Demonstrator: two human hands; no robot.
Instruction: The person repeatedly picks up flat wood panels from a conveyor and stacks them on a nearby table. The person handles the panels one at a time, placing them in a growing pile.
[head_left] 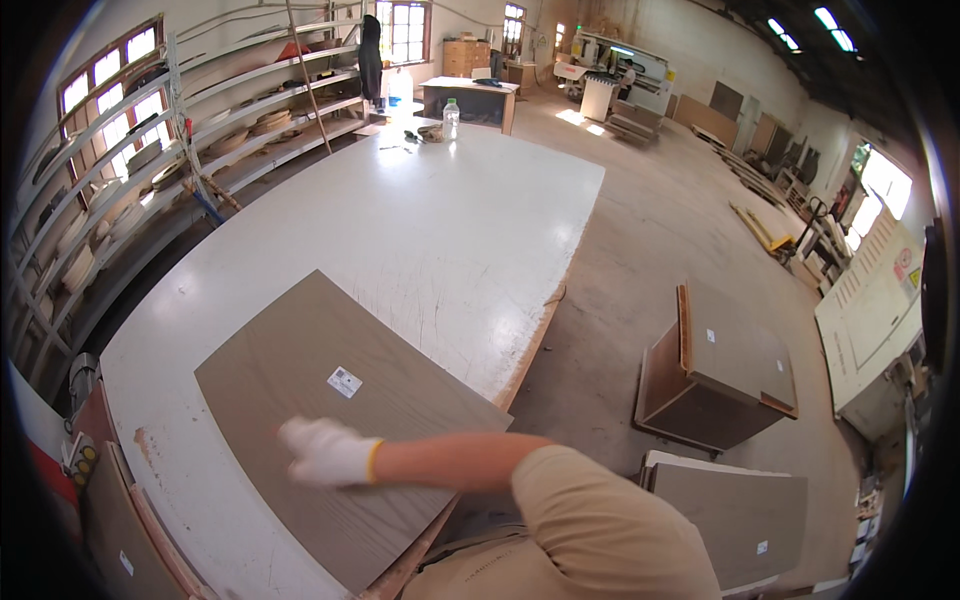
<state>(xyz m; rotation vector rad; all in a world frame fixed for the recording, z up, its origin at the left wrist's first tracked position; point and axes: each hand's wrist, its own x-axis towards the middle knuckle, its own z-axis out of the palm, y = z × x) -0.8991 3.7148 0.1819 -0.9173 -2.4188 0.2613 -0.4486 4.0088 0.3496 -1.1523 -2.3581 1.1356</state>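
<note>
My right hand (328,453), in a white knit glove with a yellow cuff, is over a flat grey-brown wood-grain panel (300,350). Motion blurs its fingers, and whether it touches the panel is hard to tell. The panel lies at an angle on a large white worktable (480,210), its right corner reaching the table's edge. A small white printed label (344,381) sits on the panel, beyond my hand. My right arm crosses in front of me from the right. My left hand is out of view.
To the right, panels are stacked on the floor in a tall pile (710,370) and a nearer pile (735,515). Shelving (260,110) runs along the left. A clear bottle (451,120) stands at the table's far end. A yellow pallet jack (765,235) is far right.
</note>
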